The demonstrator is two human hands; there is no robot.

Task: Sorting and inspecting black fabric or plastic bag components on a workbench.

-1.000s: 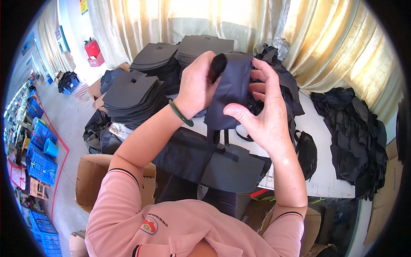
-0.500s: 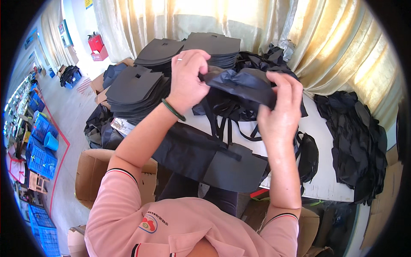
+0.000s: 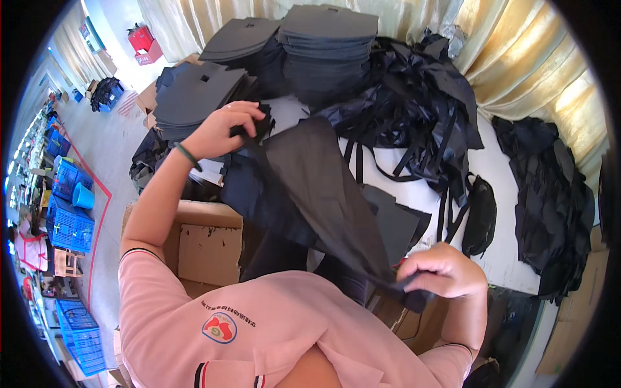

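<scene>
A black fabric piece (image 3: 330, 184) is stretched slantwise in front of me, from upper left to lower right. My left hand (image 3: 226, 126) is closed on its far left end, beside the stack of dark panels (image 3: 194, 97). The lower right end is gripped in my right hand (image 3: 446, 271), which is closed near the table's front edge. Beneath the stretched fabric lie another dark cloth (image 3: 249, 187) and a dark flat panel (image 3: 398, 220), both partly covered. The fingertips of my left hand are partly hidden by the cloth.
More panel stacks (image 3: 330, 52) stand at the back of the white table (image 3: 501, 252). A heap of black fabric with straps (image 3: 414, 110) lies right of them. Dark cloth (image 3: 550, 200) hangs over the right edge. An open cardboard box (image 3: 207, 252) sits below, at left.
My hands have moved apart: the left one left, the right one down toward me. The fabric that was bunched between them is now drawn out long. My view has shifted slightly.
</scene>
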